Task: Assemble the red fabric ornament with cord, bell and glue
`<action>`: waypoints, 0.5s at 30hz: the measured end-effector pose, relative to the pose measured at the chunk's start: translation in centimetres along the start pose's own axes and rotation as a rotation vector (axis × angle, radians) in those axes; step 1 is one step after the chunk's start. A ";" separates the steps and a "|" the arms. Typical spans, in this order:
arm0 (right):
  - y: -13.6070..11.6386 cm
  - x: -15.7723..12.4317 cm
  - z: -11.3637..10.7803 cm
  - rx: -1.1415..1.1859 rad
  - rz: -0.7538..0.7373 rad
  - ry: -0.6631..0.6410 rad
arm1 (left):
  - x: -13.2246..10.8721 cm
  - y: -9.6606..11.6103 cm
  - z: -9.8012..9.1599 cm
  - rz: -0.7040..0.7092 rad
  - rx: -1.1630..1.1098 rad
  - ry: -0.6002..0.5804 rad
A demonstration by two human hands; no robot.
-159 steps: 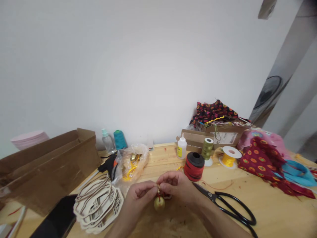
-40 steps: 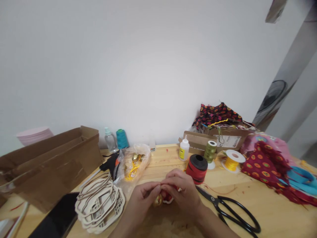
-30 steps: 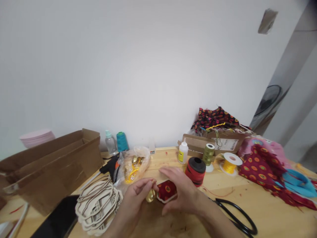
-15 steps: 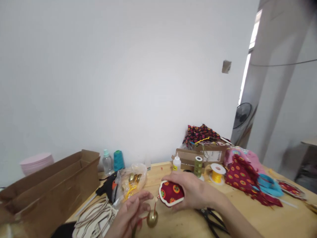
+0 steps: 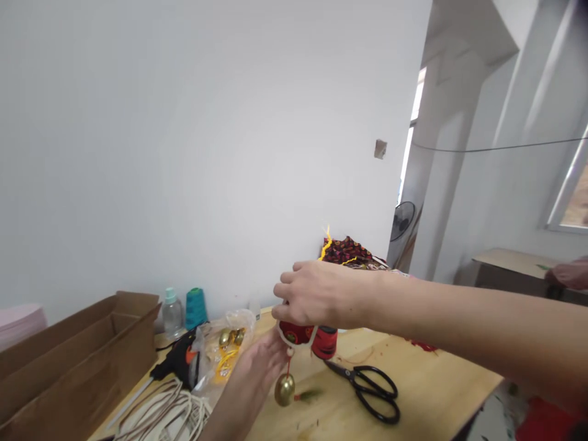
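Observation:
A maroon patterned fabric pendant [image 5: 297, 334] with white edging hangs upright under my right hand [image 5: 312, 294]. Its upper part is covered by that hand, whose fingers curl around it. From its lower tip a small pale bead and red cord lead down to a gold bell [image 5: 285, 390], with a blurred green tassel [image 5: 312, 395] beside it. My left hand [image 5: 261, 362] is at the pendant's lower left, palm turned up and fingers stretched toward it; the fingertips are partly hidden. Black-handled scissors [image 5: 374, 389] lie on the table to the right of the bell.
A red thread spool [image 5: 324, 343] stands behind the pendant. On the left are a long cardboard box [image 5: 68, 373], clear bottle [image 5: 173, 315], teal thread cone [image 5: 196, 309], glue gun [image 5: 177, 361], bag of gold bells [image 5: 232, 343] and bundled white cord [image 5: 160, 413]. Patterned cloth [image 5: 351, 250] is piled behind.
The view has swung right. My right hand has risen over the pendant, which now hangs edging-side down with the bell below it. The left hand has come up beside it, and the scissors show fully.

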State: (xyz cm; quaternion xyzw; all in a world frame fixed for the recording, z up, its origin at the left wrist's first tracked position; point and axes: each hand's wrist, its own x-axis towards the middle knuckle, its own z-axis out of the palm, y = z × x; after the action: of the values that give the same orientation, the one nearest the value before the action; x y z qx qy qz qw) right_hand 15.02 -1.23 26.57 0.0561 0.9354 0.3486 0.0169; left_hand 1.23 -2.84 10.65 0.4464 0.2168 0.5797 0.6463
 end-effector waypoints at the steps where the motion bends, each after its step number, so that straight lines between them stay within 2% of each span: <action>1: -0.1 0.1 0.0 -0.028 -0.022 0.045 | 0.1 0.6 0.6 0.007 -0.021 0.004; 4: -0.4 0.5 0.2 -0.079 -0.068 0.141 | 0.7 2.0 1.7 0.027 -0.034 0.025; 9: -0.8 0.6 -0.3 -0.099 -0.126 0.223 | 1.4 2.6 2.0 0.033 0.149 0.214; 12: -1.1 -0.7 -1.4 -0.035 0.000 0.284 | 1.3 2.9 2.4 0.020 0.194 0.252; 15: -3.1 -3.2 -0.8 0.283 0.266 0.473 | 1.1 3.2 3.4 0.022 0.163 0.230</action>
State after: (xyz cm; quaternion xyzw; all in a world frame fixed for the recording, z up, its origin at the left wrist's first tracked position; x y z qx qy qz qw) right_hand 17.84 -4.39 25.13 0.0973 0.9370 0.2176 -0.2552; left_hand 2.40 -3.14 15.31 0.4304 0.3309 0.6144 0.5726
